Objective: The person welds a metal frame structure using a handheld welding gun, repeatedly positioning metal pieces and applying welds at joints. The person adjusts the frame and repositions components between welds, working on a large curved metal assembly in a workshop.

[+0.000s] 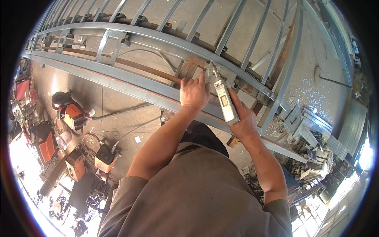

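My right hand (242, 118) is wrapped round the lower part of a silver, box-shaped welding gun (226, 102). The gun's narrow nozzle points away from me, its tip near the long rail of a grey steel frame (169, 38). To the left of it, my left hand (194, 93) lies over the frame's near beams, index finger stretched forward and the other fingers partly bent. I see nothing held in that hand. Just beyond its fingertips, a rust-brown patch (196, 60) marks the steel. Exactly what the nozzle touches is too small to tell.
Parallel steel bars (201, 19) reach away from me. Orange-and-black machines (73, 114) stand on the floor at left, with a black cable (122, 111) running toward the frame. Metal offcuts (312, 158) pile up at right, near corrugated sheets (349, 116).
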The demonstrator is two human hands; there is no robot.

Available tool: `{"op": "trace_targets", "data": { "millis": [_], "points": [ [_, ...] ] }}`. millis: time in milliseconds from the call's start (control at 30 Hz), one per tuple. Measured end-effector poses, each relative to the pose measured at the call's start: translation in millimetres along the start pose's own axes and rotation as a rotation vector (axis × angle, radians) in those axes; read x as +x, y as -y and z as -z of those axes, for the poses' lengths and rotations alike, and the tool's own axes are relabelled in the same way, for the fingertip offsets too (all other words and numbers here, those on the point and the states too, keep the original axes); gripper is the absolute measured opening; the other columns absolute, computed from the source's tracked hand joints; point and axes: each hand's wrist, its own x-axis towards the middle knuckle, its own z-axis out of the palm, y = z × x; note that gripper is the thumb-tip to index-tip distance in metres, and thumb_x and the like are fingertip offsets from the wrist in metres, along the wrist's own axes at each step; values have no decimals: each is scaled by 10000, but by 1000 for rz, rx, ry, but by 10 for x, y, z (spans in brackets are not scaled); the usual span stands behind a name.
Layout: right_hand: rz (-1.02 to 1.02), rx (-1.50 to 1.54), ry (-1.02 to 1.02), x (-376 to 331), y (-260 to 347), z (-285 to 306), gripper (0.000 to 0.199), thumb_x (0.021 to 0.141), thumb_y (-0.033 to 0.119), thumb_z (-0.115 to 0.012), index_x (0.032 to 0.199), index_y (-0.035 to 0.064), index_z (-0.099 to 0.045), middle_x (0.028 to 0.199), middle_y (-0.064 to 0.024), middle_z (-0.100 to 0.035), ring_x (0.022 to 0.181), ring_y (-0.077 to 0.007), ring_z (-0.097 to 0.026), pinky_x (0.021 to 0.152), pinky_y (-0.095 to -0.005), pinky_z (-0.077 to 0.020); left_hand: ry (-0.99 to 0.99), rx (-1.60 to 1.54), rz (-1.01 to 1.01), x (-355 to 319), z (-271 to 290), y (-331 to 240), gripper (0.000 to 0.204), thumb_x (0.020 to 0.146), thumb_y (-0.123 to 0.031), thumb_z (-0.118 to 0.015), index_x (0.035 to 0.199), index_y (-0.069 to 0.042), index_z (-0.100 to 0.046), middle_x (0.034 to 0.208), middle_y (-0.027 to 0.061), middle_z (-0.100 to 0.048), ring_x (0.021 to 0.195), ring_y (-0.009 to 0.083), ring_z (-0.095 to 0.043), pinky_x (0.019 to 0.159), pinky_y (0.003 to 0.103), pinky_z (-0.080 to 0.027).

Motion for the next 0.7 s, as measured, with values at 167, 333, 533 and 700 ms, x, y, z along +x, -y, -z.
{"op": "trace_targets", "data": {
  "millis": [167,333,533,700],
  "points": [
    [-9,-12,-2,-5,16,-1,704,898,232,-737,1545,242,-460,1115,-198,-739,951,-447,-721,758,-504,-599,-14,-17,-6,-8,-12,10,535,1013,-372,-569,1436,-47,-528,995,121,-751,1060,285,-682,1125,485,-357],
    [-31,-20,1,-6,20,-5,689,906,231,-729,1541,260,-463,1126,-197,-737,966,-452,-714,773,-510,-597,-30,-4,-18,-14,-22,8,534,1014,-368,-568,1435,-43,-524,990,127,-750,1055,287,-683,1125,482,-358],
    [-32,-18,-11,2,39,2,675,915,246,-724,1537,273,-465,1125,-197,-736,970,-457,-711,776,-515,-592,-21,10,-18,-15,-22,2,531,1015,-368,-561,1431,-39,-529,975,121,-747,1040,278,-683,1123,476,-355],
    [-60,-31,12,1,46,9,660,926,263,-714,1537,280,-463,1120,-197,-736,983,-455,-710,778,-516,-591,23,8,-21,13,-8,12,520,1021,-372,-539,1428,-48,-541,948,104,-740,1014,252,-679,1118,459,-349]
  ]
}}
